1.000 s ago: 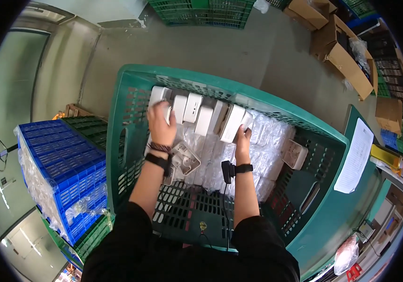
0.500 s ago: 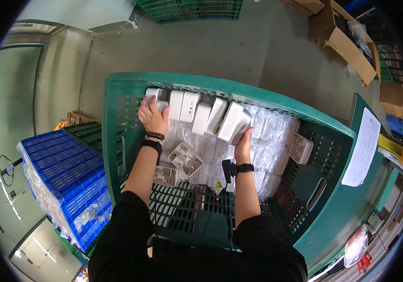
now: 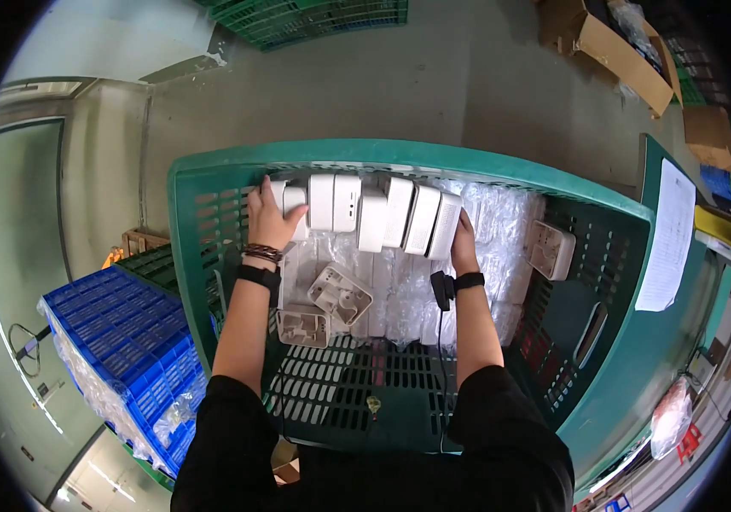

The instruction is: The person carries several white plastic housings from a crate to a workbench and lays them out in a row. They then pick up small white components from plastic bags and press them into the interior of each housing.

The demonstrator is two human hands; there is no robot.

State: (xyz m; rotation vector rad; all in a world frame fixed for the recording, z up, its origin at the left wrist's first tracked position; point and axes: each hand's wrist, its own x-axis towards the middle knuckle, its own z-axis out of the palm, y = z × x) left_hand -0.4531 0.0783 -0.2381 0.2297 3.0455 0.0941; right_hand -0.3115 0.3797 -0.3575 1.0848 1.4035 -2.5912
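Note:
A row of white box-shaped plastic housings stands on edge along the far wall of a deep green crate. My left hand is closed round the leftmost housing, thumb on its right side. At the row's other end, my right hand grips the outer side of the rightmost housing; part of its fingers is hidden. Under and beside the row lie clear-wrapped packs. Two open housings, one tilted and one lower, lie near my left forearm, hollow sides up.
Another open housing leans at the crate's right wall, below a paper sheet hanging outside. Blue crates stand to the left. Beyond are a green crate and a cardboard box. A black cable hangs by my right wrist.
The right-hand housings, slanted before, now stand straighter and closer together. My right hand has shifted right with the end one. The view has moved slightly.

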